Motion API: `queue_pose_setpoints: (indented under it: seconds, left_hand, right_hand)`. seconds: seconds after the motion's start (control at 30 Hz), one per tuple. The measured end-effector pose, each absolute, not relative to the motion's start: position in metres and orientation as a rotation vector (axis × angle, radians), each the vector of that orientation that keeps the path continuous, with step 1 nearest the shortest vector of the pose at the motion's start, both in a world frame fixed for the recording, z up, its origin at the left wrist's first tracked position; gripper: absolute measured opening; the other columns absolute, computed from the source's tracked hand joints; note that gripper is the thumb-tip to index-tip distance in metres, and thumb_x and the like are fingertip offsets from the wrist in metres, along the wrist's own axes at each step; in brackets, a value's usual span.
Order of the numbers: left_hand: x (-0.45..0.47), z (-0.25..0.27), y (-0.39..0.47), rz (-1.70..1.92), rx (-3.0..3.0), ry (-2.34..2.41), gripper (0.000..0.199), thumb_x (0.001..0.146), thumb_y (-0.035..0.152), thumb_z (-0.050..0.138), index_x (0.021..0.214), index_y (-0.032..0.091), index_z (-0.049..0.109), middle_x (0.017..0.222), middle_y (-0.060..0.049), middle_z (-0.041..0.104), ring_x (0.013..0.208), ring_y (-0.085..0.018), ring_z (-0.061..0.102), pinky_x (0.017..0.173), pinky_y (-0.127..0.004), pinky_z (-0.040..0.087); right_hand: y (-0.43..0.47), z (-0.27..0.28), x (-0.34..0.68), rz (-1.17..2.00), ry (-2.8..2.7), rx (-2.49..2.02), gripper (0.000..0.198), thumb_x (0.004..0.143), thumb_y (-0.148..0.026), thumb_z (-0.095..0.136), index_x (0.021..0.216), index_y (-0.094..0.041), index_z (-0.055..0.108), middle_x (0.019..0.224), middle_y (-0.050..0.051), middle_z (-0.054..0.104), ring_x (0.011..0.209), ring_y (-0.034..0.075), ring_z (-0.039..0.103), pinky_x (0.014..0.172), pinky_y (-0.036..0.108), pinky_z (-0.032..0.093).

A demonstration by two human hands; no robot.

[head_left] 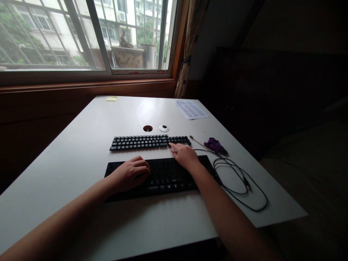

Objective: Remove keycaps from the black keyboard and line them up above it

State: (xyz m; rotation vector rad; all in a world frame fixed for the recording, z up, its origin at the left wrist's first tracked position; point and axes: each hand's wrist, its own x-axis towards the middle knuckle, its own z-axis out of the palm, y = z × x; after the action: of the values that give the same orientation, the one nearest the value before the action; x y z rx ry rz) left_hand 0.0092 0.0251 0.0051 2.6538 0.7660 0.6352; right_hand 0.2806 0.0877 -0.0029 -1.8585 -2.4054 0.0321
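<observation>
A black keyboard lies near the front of the white table, most of its upper area bare of keycaps, with some keycaps on its bottom row. Behind it, loose black keycaps stand in rows. My left hand rests on the keyboard's left part, fingers curled together; whatever may be under them is hidden. Over the keyboard's back edge reaches my right hand, its index finger stretched to the keycaps at the right of the rows. The thumb sits lower, apart from the index fingertip.
Right of the keyboard lies a looped black cable. Behind it are a purple cloth and a thin stick-like brush. Farther back are a round hole, its white cover, printed paper and a yellow note.
</observation>
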Motion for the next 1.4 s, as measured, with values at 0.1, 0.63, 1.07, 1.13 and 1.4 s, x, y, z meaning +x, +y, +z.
queue_pose_setpoints:
  seconds: [0.1, 0.63, 1.07, 1.13, 1.4]
  left_hand:
    - [0.0093, 0.0056, 0.0251, 0.642, 2.655, 0.767, 0.016, 0.095, 0.019, 0.050, 0.096, 0.019, 0.065, 0.098, -0.007, 0.067, 0.092, -0.019, 0.057, 0.083, -0.032, 0.048]
    - [0.0084, 0.0048, 0.0255, 0.627, 2.651, 0.765, 0.015, 0.095, 0.019, 0.050, 0.096, 0.019, 0.065, 0.099, -0.007, 0.067, 0.093, -0.019, 0.056, 0.083, -0.033, 0.047]
    - [0.0099, 0.0057, 0.0252, 0.633, 2.656, 0.769, 0.015, 0.095, 0.019, 0.050, 0.095, 0.019, 0.065, 0.099, -0.007, 0.067, 0.092, -0.020, 0.056, 0.083, -0.033, 0.047]
    - [0.0096, 0.0057, 0.0252, 0.635, 2.658, 0.768, 0.015, 0.095, 0.019, 0.050, 0.095, 0.019, 0.065, 0.099, -0.007, 0.067, 0.092, -0.020, 0.056, 0.083, -0.033, 0.047]
    - [0.0093, 0.0058, 0.0246, 0.645, 2.660, 0.774, 0.017, 0.095, 0.021, 0.050, 0.095, 0.019, 0.066, 0.098, -0.007, 0.068, 0.092, -0.019, 0.057, 0.082, -0.032, 0.049]
  right_hand:
    - [0.0882, -0.0031, 0.2810, 0.026, -2.418, -1.853, 0.045, 0.099, -0.041, 0.035, 0.142, -0.036, 0.048, 0.122, 0.002, 0.066, 0.099, 0.022, 0.064, 0.080, 0.031, 0.048]
    - [0.0894, -0.0044, 0.2792, 0.017, -2.450, -1.838, 0.046, 0.100, -0.042, 0.033, 0.143, -0.033, 0.047, 0.122, 0.004, 0.067, 0.100, 0.022, 0.064, 0.081, 0.032, 0.047]
    - [0.0884, -0.0062, 0.2799, -0.011, -2.432, -1.825, 0.045, 0.099, -0.042, 0.035, 0.142, -0.034, 0.048, 0.119, 0.003, 0.068, 0.096, 0.023, 0.065, 0.077, 0.032, 0.048]
    - [0.0879, -0.0053, 0.2798, -0.012, -2.430, -1.827, 0.046, 0.099, -0.042, 0.035, 0.143, -0.034, 0.047, 0.120, 0.003, 0.068, 0.097, 0.023, 0.065, 0.078, 0.032, 0.048]
    - [0.0863, -0.0015, 0.2796, -0.010, -2.407, -1.842, 0.048, 0.099, -0.041, 0.036, 0.145, -0.032, 0.044, 0.122, 0.004, 0.066, 0.098, 0.023, 0.065, 0.080, 0.033, 0.048]
